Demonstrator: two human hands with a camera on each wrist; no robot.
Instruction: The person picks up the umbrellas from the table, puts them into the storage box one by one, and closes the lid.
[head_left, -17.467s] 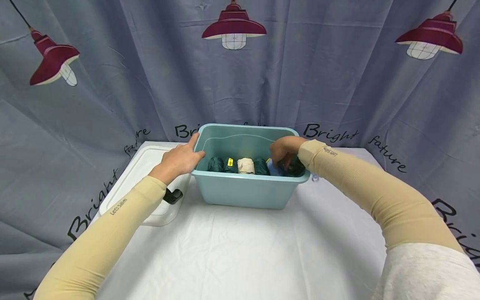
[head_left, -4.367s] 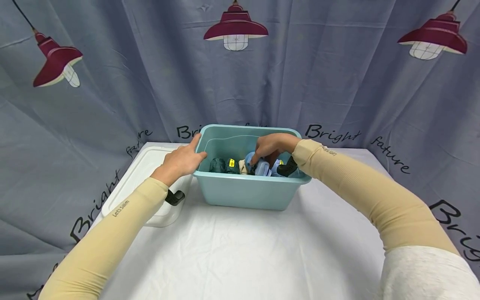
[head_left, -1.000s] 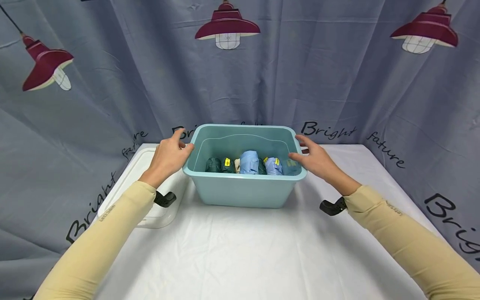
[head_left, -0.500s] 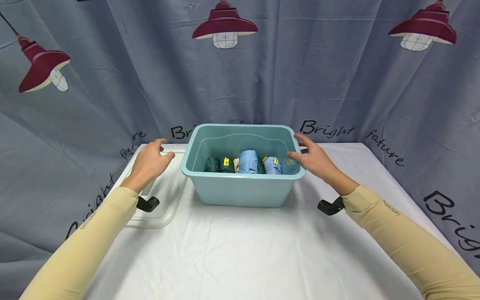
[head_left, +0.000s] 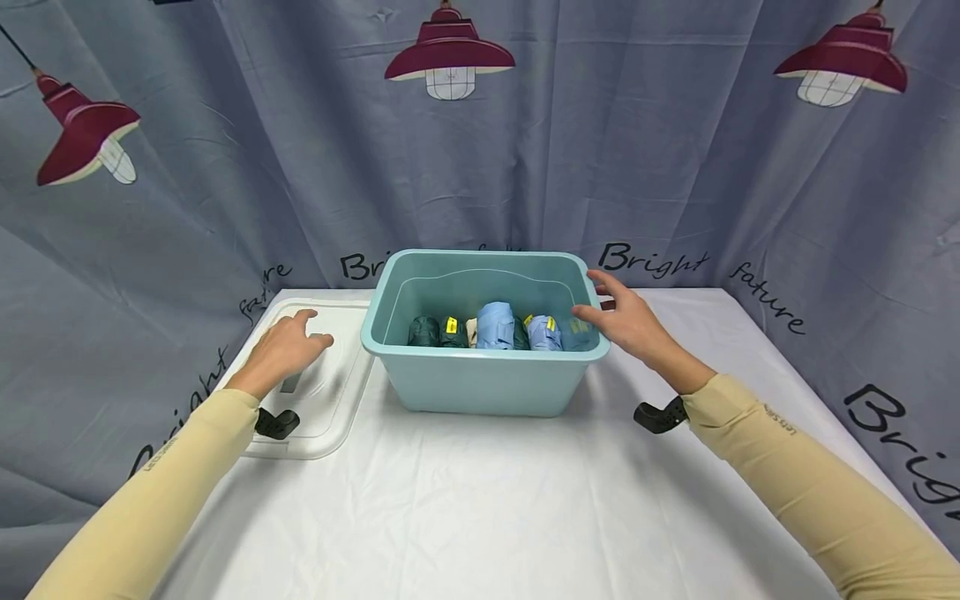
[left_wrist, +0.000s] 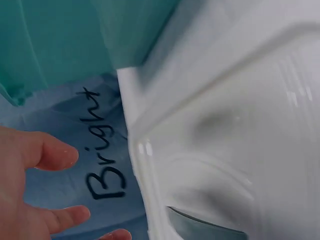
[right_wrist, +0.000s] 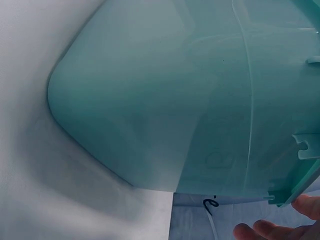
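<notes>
A light teal plastic bin [head_left: 487, 379] stands on the white-covered table in the head view. Inside sits a row of rolled fabric bundles: dark green ones at the left, one [head_left: 453, 332] with a yellow label, a beige one [head_left: 471, 332] partly hidden, a light blue roll [head_left: 496, 325] on top, and a blue one [head_left: 544, 332] with yellow marks. My left hand [head_left: 281, 346] hovers over the white lid [head_left: 341, 367], fingers loosely spread, holding nothing. At the bin's right end, my right hand [head_left: 630, 321] rests with thumb and index finger on the rim, other fingers loose outside.
The lid lies flat on the table left of the bin, with a grey-green latch [left_wrist: 205, 227] showing in the left wrist view. Behind the table hangs a grey-blue curtain [head_left: 480, 183] printed with lamps and lettering.
My right hand has left the bundles for the right rim, after a light blue roll went on top. My left hand has let go of the left rim and moved left over the lid.
</notes>
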